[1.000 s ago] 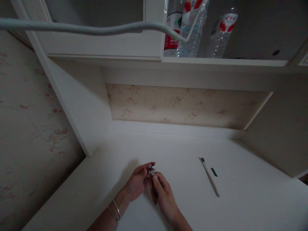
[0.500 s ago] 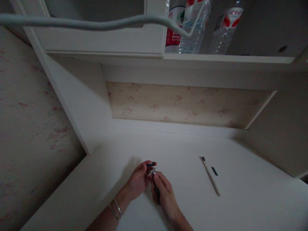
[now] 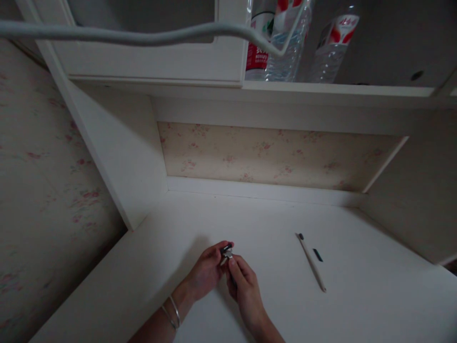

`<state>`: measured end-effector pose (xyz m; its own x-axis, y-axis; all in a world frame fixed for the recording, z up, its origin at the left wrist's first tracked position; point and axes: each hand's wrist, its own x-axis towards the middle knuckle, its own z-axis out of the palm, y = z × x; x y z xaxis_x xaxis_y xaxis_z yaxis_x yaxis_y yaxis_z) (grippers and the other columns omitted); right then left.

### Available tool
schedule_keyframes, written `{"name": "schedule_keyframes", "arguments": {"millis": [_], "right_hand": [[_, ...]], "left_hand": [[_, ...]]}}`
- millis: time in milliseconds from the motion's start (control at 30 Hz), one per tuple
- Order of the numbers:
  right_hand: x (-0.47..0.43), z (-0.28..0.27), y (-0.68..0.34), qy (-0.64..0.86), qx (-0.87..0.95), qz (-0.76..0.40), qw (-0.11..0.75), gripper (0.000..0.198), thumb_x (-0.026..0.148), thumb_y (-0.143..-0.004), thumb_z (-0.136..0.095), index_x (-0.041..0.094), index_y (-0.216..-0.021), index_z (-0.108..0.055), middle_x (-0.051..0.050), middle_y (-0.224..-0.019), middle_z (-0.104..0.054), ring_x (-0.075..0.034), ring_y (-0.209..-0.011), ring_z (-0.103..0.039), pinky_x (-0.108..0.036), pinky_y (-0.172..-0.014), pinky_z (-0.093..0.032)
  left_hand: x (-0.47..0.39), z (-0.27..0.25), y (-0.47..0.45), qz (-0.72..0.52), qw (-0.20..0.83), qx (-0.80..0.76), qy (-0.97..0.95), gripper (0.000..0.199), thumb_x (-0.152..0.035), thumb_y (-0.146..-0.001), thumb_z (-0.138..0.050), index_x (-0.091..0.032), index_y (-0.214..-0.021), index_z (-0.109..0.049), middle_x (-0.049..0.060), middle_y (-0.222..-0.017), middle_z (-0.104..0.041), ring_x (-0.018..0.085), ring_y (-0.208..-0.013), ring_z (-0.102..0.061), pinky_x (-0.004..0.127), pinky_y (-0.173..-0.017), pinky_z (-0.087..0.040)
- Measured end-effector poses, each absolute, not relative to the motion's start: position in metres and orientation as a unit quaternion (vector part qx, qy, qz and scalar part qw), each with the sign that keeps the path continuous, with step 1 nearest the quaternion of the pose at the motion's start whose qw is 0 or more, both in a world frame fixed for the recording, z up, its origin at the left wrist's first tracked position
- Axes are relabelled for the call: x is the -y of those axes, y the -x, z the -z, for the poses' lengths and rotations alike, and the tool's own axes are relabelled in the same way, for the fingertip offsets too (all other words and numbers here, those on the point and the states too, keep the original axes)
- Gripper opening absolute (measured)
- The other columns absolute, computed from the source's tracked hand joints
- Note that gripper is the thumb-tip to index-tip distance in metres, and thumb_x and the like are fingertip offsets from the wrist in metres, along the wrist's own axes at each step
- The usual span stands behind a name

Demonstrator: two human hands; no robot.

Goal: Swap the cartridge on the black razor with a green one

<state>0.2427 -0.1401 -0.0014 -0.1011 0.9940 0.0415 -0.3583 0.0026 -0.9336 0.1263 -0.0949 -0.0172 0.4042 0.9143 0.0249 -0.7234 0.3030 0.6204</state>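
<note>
My left hand [image 3: 206, 270] is closed, its fingertips pinching a small dark piece [image 3: 225, 248] whose kind I cannot make out. Close against it on the right, my right hand [image 3: 245, 285] is wrapped around a dark-handled tool with a silver metal head [image 3: 227, 256]. The metal head meets or nearly meets the dark piece; fingers hide the exact contact and most of the handle. Both hands are just above the white desk [image 3: 271, 228].
Right of my hands lie a slim pale pen-like stick [image 3: 312, 264] with a dark end and a short dark strip [image 3: 317, 255]. Overhead, a pale bent bar [image 3: 143, 35] crosses in front of a shelf [image 3: 339, 88] holding plastic bottles [image 3: 333, 47]. A side panel [image 3: 117, 152] borders the left.
The dark piece in my left fingers has tilted and come closer to the metal head. My right hand has turned slightly, hiding more of the dark handle.
</note>
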Motion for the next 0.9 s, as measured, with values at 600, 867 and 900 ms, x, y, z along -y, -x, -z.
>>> {"name": "schedule_keyframes", "arguments": {"millis": [600, 867, 900], "right_hand": [[0.138, 0.007, -0.244, 0.359, 0.422, -0.613, 0.564, 0.038, 0.054, -0.085, -0.058, 0.016, -0.084, -0.056, 0.009, -0.055, -0.029, -0.005, -0.042, -0.02, -0.016, -0.036, -0.014], [0.135, 0.002, -0.248, 0.339, 0.41, -0.662, 0.528, 0.039, 0.054, -0.084, -0.06, 0.017, -0.079, -0.052, 0.01, -0.049, -0.033, -0.003, -0.036, -0.019, -0.016, -0.032, -0.012], [0.135, 0.002, -0.247, 0.335, 0.409, -0.666, 0.526, 0.039, 0.055, -0.085, -0.058, 0.017, -0.078, -0.052, 0.01, -0.048, -0.033, -0.003, -0.035, -0.019, -0.016, -0.032, -0.012]], "left_hand": [[0.093, 0.02, -0.124, -0.504, 0.795, -0.163, -0.295, 0.03, -0.027, -0.068, -0.08, -0.017, -0.095, -0.073, 0.007, -0.108, -0.068, 0.016, -0.089, -0.06, 0.026, -0.081, -0.045], [0.091, 0.018, -0.116, -0.48, 0.79, -0.164, -0.345, 0.026, -0.03, -0.07, -0.078, -0.013, -0.09, -0.074, 0.011, -0.106, -0.069, 0.019, -0.096, -0.06, 0.026, -0.087, -0.043], [0.09, 0.018, -0.115, -0.478, 0.789, -0.163, -0.349, 0.024, -0.03, -0.071, -0.077, -0.013, -0.088, -0.075, 0.011, -0.109, -0.068, 0.019, -0.099, -0.06, 0.026, -0.089, -0.043]]}}
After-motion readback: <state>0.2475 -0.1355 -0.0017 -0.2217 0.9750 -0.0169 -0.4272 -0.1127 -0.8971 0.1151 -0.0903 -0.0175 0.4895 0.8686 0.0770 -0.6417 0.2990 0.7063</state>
